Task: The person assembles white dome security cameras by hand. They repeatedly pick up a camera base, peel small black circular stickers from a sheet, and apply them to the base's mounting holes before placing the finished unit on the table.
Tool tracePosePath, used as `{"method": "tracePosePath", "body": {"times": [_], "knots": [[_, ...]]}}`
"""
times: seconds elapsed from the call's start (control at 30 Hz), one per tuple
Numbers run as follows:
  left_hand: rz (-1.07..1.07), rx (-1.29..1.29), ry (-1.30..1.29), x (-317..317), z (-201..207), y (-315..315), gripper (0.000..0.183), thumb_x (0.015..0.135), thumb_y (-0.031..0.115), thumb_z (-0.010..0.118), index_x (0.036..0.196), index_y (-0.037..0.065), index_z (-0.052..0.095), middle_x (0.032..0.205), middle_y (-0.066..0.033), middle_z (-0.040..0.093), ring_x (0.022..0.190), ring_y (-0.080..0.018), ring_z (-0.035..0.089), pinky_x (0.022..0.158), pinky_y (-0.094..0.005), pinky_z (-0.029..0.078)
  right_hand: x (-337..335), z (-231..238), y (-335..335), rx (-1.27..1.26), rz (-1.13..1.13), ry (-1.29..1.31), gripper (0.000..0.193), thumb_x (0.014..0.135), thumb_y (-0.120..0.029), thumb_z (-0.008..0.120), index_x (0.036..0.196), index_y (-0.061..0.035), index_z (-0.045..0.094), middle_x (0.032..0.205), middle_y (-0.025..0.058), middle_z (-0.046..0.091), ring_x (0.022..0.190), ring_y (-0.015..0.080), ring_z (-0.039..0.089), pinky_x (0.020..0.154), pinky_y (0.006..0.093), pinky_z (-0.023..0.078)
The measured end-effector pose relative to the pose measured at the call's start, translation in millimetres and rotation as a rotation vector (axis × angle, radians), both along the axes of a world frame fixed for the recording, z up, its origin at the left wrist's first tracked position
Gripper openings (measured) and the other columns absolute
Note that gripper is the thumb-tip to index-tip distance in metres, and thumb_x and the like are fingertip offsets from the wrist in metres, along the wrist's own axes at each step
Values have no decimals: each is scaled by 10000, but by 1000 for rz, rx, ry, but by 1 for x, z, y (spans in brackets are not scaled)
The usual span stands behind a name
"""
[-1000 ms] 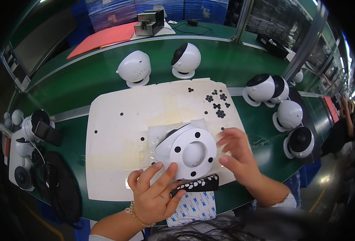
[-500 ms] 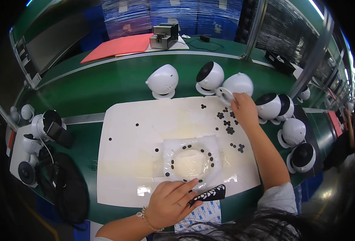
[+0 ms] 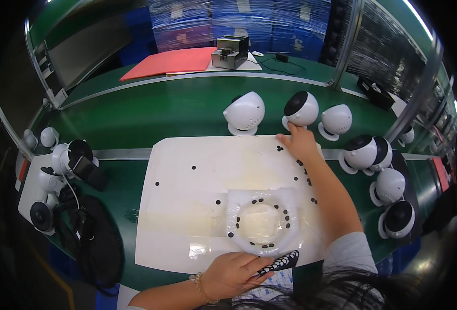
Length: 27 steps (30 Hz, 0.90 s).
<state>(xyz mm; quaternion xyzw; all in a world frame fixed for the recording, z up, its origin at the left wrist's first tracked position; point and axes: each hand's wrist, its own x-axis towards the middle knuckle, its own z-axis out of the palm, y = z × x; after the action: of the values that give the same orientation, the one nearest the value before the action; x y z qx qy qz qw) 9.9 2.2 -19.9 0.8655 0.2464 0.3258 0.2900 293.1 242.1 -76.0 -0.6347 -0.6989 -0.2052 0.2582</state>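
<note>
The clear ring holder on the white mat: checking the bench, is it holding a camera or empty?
Empty: the clear ring holder shows only mat through its middle.

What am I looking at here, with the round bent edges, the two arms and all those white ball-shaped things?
There is no machine at work here: this is a person's own view, filmed by a wide fisheye camera worn on the head and looking down, which is why straight edges bend. The left hand rests at the near edge of a white mat and holds a dark patterned strip. The right hand reaches across to the far edge and touches a white dome-shaped camera with a black face. More such white dome cameras stand on the green bench to the right. On the mat lies a clear plastic ring of small black dots, with loose black dots scattered nearby.
</note>
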Motion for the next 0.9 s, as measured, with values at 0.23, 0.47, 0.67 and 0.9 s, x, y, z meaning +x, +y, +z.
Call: {"method": "tracePosePath", "body": {"times": [0.23,0.47,0.67,0.9], "knots": [[-54,-8,128,0,11,-1,304,766,248,659,1030,110,597,738,-36,556,613,-183,565,560,-279,481,13,49,4,20,-33,-11,262,756,-246,627,908,-33,610,916,127,580,879,293,549,707,379,456],[-104,76,115,-1,1,-1,268,768,227,654,1004,110,606,770,-14,549,658,-149,572,570,-252,483,-31,125,-139,-281,318,1104,208,850,-168,538,979,-5,541,771,58,599,647,145,579,607,260,455],[-91,175,97,2,2,-2,253,760,238,663,978,116,617,760,-2,540,621,-135,565,546,-247,480,-64,91,-210,-762,567,1406,264,872,-204,548,1016,10,490,767,44,588,571,79,548,471,221,454],[-72,205,96,-3,-1,-5,267,758,250,666,987,119,619,759,8,541,606,-127,562,539,-240,482,-55,98,-125,-528,309,1046,417,805,-298,609,1093,-15,500,943,92,567,829,146,566,698,304,476]]}}
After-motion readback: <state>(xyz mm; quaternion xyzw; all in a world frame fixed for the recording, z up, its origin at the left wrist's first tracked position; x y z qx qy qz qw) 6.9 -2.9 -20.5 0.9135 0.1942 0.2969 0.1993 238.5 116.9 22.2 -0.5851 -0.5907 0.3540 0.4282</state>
